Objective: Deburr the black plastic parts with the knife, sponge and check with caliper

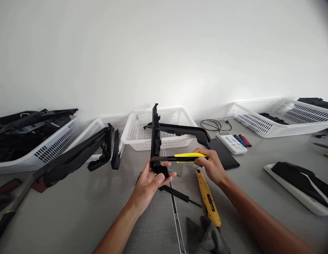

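Note:
My left hand [150,181] grips the lower end of a long black plastic trim piece [156,137], which stands upright with its ribbed side in view. In my right hand [210,164] is a yellow and black utility knife [189,157]. Its dark blade points left and lies across the lower part of the trim piece; whether the edge touches the plastic I cannot tell. Below my right hand, a yellow power tool [208,199] rests on the grey table, and a thin black tool [178,193] lies left of it.
Behind my hands, a white basket [134,143] bears another black trim piece [185,131]. Baskets with black parts stand at left and right. A black tablet [223,155], a white device [231,143], a cable [211,124] and a grey cloth [206,236] also lie about.

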`<state>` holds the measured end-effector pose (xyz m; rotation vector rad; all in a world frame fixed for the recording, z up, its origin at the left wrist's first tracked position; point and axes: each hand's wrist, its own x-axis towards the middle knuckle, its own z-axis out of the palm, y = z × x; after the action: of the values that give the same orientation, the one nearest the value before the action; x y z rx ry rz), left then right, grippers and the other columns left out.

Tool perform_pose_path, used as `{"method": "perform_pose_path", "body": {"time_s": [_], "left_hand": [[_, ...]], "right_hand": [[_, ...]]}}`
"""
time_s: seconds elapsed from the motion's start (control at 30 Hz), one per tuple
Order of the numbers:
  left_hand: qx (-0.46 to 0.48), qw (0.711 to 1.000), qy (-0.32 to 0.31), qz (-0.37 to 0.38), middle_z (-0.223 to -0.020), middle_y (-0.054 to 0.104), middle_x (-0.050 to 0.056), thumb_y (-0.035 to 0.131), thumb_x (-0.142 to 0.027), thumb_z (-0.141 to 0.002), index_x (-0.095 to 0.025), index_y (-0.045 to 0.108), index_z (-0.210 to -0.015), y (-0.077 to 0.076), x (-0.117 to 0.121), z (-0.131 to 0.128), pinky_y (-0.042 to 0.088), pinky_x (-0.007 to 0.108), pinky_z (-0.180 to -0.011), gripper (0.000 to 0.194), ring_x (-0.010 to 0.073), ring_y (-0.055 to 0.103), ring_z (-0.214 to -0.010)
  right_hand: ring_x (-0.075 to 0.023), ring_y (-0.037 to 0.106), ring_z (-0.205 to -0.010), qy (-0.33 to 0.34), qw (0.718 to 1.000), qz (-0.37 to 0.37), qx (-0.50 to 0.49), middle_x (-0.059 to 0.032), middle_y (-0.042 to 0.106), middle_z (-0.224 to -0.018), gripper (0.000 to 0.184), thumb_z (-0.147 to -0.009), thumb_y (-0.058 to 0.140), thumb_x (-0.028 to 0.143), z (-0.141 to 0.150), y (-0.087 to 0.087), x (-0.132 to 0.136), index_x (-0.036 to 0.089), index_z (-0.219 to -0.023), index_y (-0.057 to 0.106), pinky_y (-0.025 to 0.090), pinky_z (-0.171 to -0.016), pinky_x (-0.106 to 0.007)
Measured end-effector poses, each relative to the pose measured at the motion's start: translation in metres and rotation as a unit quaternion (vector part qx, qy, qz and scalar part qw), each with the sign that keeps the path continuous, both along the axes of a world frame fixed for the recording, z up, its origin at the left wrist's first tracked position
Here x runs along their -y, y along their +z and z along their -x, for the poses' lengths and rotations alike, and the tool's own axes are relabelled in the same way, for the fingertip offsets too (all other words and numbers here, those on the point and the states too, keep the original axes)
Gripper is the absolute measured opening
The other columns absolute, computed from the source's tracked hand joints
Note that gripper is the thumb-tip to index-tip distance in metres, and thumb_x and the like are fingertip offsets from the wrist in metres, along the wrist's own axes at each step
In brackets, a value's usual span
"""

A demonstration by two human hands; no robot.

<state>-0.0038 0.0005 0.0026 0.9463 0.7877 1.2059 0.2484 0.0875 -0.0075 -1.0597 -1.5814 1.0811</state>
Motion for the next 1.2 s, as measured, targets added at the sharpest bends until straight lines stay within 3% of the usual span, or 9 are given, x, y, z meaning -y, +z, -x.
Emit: {"method": "perform_pose_path", "body": {"time_s": [0.2, 0.33, 0.5, 0.87, 1.03, 1.2], "left_hand": [[0.000, 1.000, 0.007, 0.002, -0.140, 0.071, 0.011, 0.086, -0.040, -0.094, -0.027, 0.064, -0.138, -0.001, 0.001, -0.002, 0.058, 0.053, -0.111, 0.050, 0.0352, 0.077, -0.120], [0.007, 1.000, 0.013, 0.007, -0.138, 0.073, 0.012, 0.086, -0.043, -0.093, -0.027, 0.064, -0.137, -0.003, 0.000, -0.003, 0.058, 0.054, -0.111, 0.052, 0.0355, 0.078, -0.120], [0.000, 1.000, 0.014, 0.001, -0.144, 0.070, 0.012, 0.086, -0.046, -0.093, -0.027, 0.067, -0.134, -0.001, 0.000, -0.003, 0.061, 0.051, -0.107, 0.050, 0.0366, 0.077, -0.121], [-0.009, 0.999, 0.048, -0.019, -0.136, 0.074, 0.013, 0.086, -0.054, -0.090, -0.024, 0.068, -0.131, -0.001, -0.001, -0.003, 0.066, 0.048, -0.098, 0.053, 0.0360, 0.080, -0.114], [-0.025, 0.997, 0.071, -0.032, -0.136, 0.074, 0.012, 0.083, -0.060, -0.090, -0.025, 0.069, -0.131, -0.001, -0.003, -0.002, 0.067, 0.045, -0.090, 0.055, 0.0362, 0.079, -0.115], [-0.031, 0.994, 0.089, -0.047, -0.146, 0.070, 0.015, 0.078, -0.062, -0.094, -0.024, 0.070, -0.128, -0.001, -0.002, -0.002, 0.067, 0.043, -0.088, 0.052, 0.0343, 0.078, -0.116]], "right_hand": [[-0.0152, 0.037, -0.058, -0.015, 1.000, -0.002, -0.002, 0.0033, 0.046, -0.058, 0.015, -0.075, 0.058, 0.031, -0.002, 0.002, 0.000, 0.021, -0.067, 0.064, 0.028, -0.057, -0.031], [-0.0158, 0.038, -0.058, 0.025, 1.000, -0.009, 0.000, 0.0024, 0.048, -0.057, 0.016, -0.072, 0.056, 0.031, -0.002, 0.004, 0.002, 0.020, -0.066, 0.066, 0.029, -0.056, -0.031], [-0.0154, 0.041, -0.058, -0.021, 0.999, -0.035, 0.017, 0.0020, 0.051, -0.060, 0.015, -0.074, 0.058, 0.031, -0.001, 0.008, 0.004, 0.020, -0.066, 0.064, 0.030, -0.056, -0.030], [-0.0157, 0.040, -0.056, -0.010, 0.999, -0.045, -0.002, 0.0018, 0.051, -0.057, 0.015, -0.071, 0.058, 0.031, -0.003, 0.010, 0.004, 0.020, -0.065, 0.067, 0.030, -0.055, -0.030], [-0.0159, 0.040, -0.057, -0.047, 0.997, -0.057, -0.004, 0.0016, 0.051, -0.059, 0.015, -0.072, 0.059, 0.031, -0.003, 0.010, 0.005, 0.021, -0.065, 0.067, 0.030, -0.055, -0.030], [-0.0165, 0.042, -0.056, -0.007, 0.998, -0.055, -0.015, 0.0004, 0.055, -0.058, 0.015, -0.069, 0.059, 0.030, -0.003, 0.011, 0.009, 0.021, -0.065, 0.070, 0.030, -0.054, -0.030]]}}
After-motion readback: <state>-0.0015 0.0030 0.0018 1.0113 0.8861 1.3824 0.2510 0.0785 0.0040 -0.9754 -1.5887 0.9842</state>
